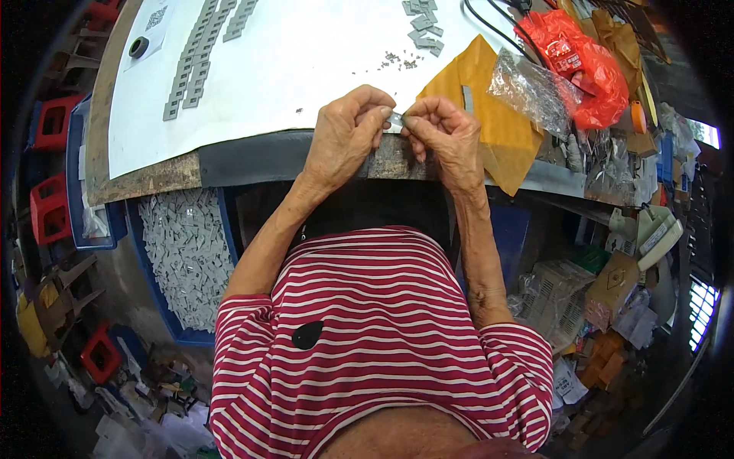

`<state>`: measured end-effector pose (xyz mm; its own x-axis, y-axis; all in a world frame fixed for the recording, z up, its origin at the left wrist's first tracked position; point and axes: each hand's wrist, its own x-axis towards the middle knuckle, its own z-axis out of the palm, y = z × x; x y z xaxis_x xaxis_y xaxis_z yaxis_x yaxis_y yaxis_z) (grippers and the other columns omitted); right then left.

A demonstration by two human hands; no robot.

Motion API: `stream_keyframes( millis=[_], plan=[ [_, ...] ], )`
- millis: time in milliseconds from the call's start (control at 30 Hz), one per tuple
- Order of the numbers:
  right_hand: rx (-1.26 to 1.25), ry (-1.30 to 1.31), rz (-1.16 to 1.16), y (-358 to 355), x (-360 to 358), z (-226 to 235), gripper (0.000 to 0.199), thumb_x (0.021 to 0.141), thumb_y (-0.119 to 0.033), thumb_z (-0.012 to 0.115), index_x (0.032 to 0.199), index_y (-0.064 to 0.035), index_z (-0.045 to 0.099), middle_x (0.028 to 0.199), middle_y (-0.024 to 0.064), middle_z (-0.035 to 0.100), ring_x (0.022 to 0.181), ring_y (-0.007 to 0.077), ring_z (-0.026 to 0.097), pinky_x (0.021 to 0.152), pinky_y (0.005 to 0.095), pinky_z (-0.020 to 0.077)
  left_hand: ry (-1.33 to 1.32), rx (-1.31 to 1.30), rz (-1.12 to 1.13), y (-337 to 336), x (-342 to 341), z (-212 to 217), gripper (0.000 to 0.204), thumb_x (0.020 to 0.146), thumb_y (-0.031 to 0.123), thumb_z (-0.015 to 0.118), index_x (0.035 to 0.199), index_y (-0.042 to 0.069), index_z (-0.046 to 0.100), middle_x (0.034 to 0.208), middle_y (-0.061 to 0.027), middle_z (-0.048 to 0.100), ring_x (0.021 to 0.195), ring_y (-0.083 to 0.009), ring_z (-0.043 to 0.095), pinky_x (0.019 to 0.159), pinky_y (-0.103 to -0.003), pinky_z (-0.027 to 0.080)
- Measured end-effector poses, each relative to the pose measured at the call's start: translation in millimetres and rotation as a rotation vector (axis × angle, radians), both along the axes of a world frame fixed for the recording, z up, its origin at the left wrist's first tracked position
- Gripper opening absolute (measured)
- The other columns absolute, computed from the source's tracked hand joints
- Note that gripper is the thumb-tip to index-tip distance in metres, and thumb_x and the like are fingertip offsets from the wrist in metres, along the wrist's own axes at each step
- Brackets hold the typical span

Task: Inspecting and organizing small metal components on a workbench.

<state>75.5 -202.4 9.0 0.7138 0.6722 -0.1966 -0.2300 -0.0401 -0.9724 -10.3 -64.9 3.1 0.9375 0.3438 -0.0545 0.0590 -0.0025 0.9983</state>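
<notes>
Small grey piece: left fingers and right fingers pinch it, nearly closed.

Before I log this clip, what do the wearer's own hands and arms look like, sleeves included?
The left hand and right hand are bare, with no gloves and wrinkled skin. No watch or bracelet shows. Both forearms are uncovered; the left sleeve and right sleeve are short, deep pinkish-red with thin white stripes.

Passage runs between gray part rows and the left hand; a yellow envelope blocks the near-right edge of the tabletop.
</notes>
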Motion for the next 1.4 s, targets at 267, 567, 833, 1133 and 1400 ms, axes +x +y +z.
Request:
stream_keyframes(
  millis=[267,567,833,1133,1400],
  plan=[
    [-0.056,0.002,0.036,-2,1,0,0.009,0.079,-0.005,0.060,0.085,0.0006,0.055,0.066,0.0029,0.057,0.050,0.0049,0.050,0.042,0.0162,0.0400,0.005,0.078,-0.035,-1,0,-2,0.014,0.086,0.007,0.049,0.094,-0.003,0.057,0.066,-0.0001,0.052,0.055,-0.0049,0.045,0.051,-0.018,0.038],
    [-0.104,0.043,0.047,-1,1,0,0.012,0.080,-0.007,0.059,0.088,0.0012,0.055,0.066,0.0027,0.057,0.049,0.0053,0.049,0.043,0.0167,0.0400,-0.059,-0.062,-0.026,-2,2,0,0.014,0.084,0.003,0.048,0.092,-0.004,0.057,0.059,-0.0006,0.051,0.051,-0.0045,0.045,0.046,-0.019,0.038],
    [-0.079,-0.054,-0.038,5,-4,-6,0.008,0.080,-0.006,0.058,0.082,0.0020,0.057,0.060,0.0018,0.054,0.048,0.0052,0.047,0.042,0.0171,0.0373,-0.019,-0.167,-0.049,3,4,-5,0.014,0.084,0.002,0.048,0.094,-0.005,0.055,0.060,-0.0012,0.053,0.052,-0.0051,0.047,0.050,-0.019,0.040],
    [-0.023,0.036,-0.056,12,3,-5,0.008,0.078,-0.006,0.058,0.082,0.0020,0.058,0.059,0.0014,0.054,0.047,0.0053,0.046,0.042,0.0168,0.0359,-0.102,0.402,-0.139,17,2,-1,0.016,0.083,0.005,0.054,0.098,0.000,0.056,0.067,-0.0046,0.059,0.058,-0.0096,0.054,0.054,-0.022,0.046],
    [0.025,0.017,-0.051,22,0,-1,0.017,0.086,-0.009,0.052,0.090,0.0068,0.056,0.071,0.0076,0.058,0.056,0.0094,0.052,0.052,0.0196,0.0434,-0.097,0.492,-0.045,40,-1,-2,0.017,0.081,0.009,0.058,0.096,0.001,0.058,0.074,-0.0085,0.063,0.066,-0.0147,0.059,0.060,-0.026,0.049]
  ],
)
